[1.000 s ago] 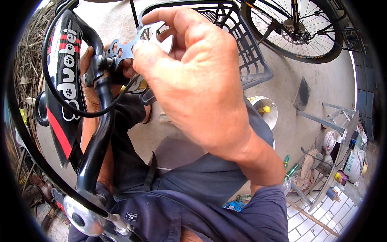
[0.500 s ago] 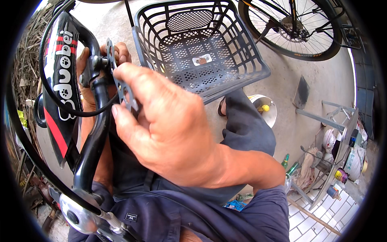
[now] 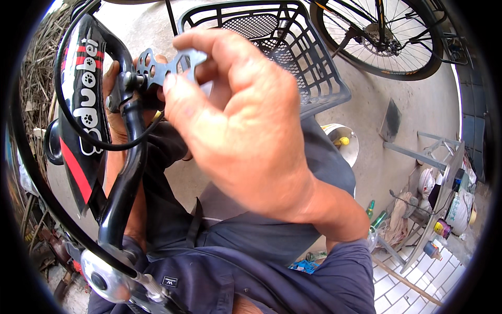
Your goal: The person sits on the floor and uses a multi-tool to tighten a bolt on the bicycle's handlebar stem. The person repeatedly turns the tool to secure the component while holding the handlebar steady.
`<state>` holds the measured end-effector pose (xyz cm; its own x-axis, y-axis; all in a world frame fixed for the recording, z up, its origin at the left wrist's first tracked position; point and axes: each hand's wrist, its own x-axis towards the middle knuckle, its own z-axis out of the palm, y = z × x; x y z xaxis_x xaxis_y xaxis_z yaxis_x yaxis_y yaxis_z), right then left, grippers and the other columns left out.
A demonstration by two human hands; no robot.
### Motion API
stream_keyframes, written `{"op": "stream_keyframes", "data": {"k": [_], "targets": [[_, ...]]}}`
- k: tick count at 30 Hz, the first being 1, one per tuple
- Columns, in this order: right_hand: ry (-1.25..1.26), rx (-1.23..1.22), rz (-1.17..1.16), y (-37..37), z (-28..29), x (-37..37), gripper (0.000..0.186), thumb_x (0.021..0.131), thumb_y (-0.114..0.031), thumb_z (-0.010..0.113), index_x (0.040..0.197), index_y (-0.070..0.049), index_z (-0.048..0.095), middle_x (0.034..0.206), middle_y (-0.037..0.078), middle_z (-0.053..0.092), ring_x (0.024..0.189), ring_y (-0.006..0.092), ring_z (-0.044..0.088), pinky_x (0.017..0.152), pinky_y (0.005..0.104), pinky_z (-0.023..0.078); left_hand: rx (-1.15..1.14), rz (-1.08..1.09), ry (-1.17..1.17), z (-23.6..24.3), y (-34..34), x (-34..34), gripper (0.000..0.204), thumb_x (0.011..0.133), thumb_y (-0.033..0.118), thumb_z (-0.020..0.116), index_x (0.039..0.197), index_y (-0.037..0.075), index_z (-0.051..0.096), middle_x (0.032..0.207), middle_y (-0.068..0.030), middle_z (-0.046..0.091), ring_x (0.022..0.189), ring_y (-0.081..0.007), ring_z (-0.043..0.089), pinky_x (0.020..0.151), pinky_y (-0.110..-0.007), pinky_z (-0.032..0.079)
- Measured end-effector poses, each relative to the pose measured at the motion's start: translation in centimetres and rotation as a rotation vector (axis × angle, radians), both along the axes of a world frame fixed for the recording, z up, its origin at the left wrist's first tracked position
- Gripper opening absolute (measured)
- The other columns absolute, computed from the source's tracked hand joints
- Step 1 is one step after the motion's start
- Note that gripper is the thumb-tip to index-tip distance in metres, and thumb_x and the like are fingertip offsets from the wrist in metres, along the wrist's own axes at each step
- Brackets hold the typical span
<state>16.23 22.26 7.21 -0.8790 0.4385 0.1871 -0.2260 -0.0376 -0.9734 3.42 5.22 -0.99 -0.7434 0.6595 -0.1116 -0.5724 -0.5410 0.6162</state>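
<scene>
My right hand (image 3: 251, 125) pinches a flat grey multi-hole wrench (image 3: 163, 70) between thumb and fingers. The wrench's far end is at a bolt (image 3: 138, 80) on the side of a black clamp (image 3: 123, 89); whether it is seated on the bolt cannot be made out. This clamp sits on a curved black handlebar (image 3: 124, 193). Behind the bar, my left hand (image 3: 115, 124) reaches up and wraps round the clamp, thumb on its left side. Most of its fingers are hidden by the clamp and the wrench.
A black cable (image 3: 99, 146) loops across the handlebar beside a black, white and red panel (image 3: 83, 104). Beyond my right hand is a black plastic basket (image 3: 319, 68). Farther right are a bicycle wheel (image 3: 384, 42), a white bucket (image 3: 351, 149) and a metal-framed stand (image 3: 415, 152).
The wrench has swung from pointing down along the handlebar to pointing out to the right. My right hand has moved up and right with it. My left hand stays behind the clamp.
</scene>
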Motion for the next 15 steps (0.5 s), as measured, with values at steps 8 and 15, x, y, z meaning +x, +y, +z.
{"op": "stream_keyframes", "data": {"k": [8, 15], "targets": [[-0.138, 0.019, 0.014, 1.6, 0.8, -2.0, 0.026, 0.083, -0.011, 0.060, 0.096, 0.011, 0.066, 0.058, 0.017, 0.059, 0.051, 0.0241, 0.061, 0.054, 0.0372, 0.049, 0.054, -0.074, -0.029, 0.7, 0.5, 0.6, 0.064, 0.096, 0.058, 0.044, 0.107, -0.002, 0.063, 0.088, -0.0172, 0.062, 0.072, -0.0270, 0.057, 0.068, -0.036, 0.047], [-0.176, -0.003, 0.105, 1.3, 0.6, -0.9, 0.020, 0.086, -0.009, 0.060, 0.093, 0.009, 0.067, 0.063, 0.019, 0.062, 0.057, 0.0301, 0.064, 0.057, 0.0387, 0.051, 0.112, -0.101, 0.044, 0.6, 0.9, 0.6, 0.058, 0.095, 0.053, 0.049, 0.102, -0.002, 0.062, 0.092, -0.0156, 0.062, 0.077, -0.0245, 0.060, 0.074, -0.034, 0.049]]}}
